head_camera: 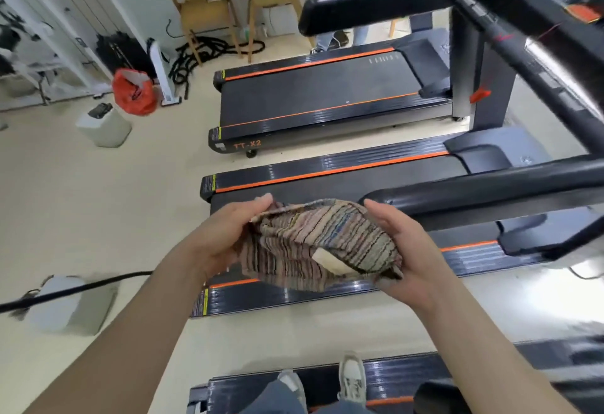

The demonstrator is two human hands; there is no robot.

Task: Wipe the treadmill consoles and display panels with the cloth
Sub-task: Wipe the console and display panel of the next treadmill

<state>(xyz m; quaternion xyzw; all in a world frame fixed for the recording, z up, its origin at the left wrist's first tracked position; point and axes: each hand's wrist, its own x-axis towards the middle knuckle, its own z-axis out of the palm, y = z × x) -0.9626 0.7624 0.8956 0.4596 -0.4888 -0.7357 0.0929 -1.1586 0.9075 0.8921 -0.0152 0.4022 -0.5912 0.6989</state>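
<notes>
Starting far left, a red plastic bag sits on the floor by the wall, and here's the left hand, thumb and fingers pinching one end of the striped cloth. That cloth is bunched between both hands, up in the air over the middle treadmill. Over on the right, the right hand cups and grips its other end, just beneath a black handrail.
</notes>
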